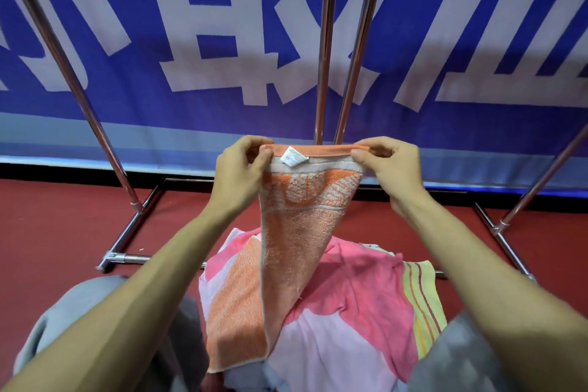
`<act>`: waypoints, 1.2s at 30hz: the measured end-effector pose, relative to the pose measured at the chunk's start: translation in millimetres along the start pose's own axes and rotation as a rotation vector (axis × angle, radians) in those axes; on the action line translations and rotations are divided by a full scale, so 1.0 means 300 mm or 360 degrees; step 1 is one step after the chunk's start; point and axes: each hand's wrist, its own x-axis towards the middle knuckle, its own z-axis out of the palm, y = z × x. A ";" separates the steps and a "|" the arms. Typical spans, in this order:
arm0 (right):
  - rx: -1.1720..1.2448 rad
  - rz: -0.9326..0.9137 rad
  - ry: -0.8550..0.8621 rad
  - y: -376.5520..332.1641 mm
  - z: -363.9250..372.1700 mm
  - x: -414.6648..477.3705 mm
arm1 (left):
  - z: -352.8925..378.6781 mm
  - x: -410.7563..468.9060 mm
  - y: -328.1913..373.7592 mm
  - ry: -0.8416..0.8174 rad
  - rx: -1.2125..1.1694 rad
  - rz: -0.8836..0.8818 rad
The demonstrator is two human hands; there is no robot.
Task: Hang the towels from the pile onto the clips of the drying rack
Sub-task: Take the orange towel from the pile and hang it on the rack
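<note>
Both hands are closed on the same thing: the left hand (241,172) and the right hand (391,169) each pinch a top corner of the orange towel (296,232), thumb against curled fingers, with the hem stretched level between them and a small white label (294,156) showing near its middle. From where I watch, the towel hangs in front of the drying rack (324,57) uprights, low down near the rack's base bar (127,232), and its lower end lies folded over the left edge of the pile (359,283) on the red floor (47,226). That is my first worry: if the lift goes fast, I judge the trailing end may drag the pink cloth beneath it up and spill the pile. The second is the grip itself, which holds only a thin strip of hem, so freeing one hand to work a clip could let that corner slide out. I see no clips here, so they must be out of view, and reaching for them unseen risks snagging the cloth on an upright or clipping it crooked.
</note>
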 end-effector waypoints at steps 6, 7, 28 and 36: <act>0.0371 0.0030 0.0219 -0.255 0.014 0.063 | -0.102 0.105 0.134 -0.0081 -0.0025 0.0141; 0.0396 -0.0004 0.0239 -0.308 0.012 0.078 | -0.132 0.135 0.180 -0.0067 -0.0024 0.0166; 0.0025 -0.0839 0.0657 -1.163 -0.164 0.198 | -0.509 0.428 1.050 0.0408 0.0275 0.1009; -0.0067 -0.0819 0.0684 -1.160 -0.228 0.178 | -0.472 0.408 1.058 0.0218 0.0173 0.0897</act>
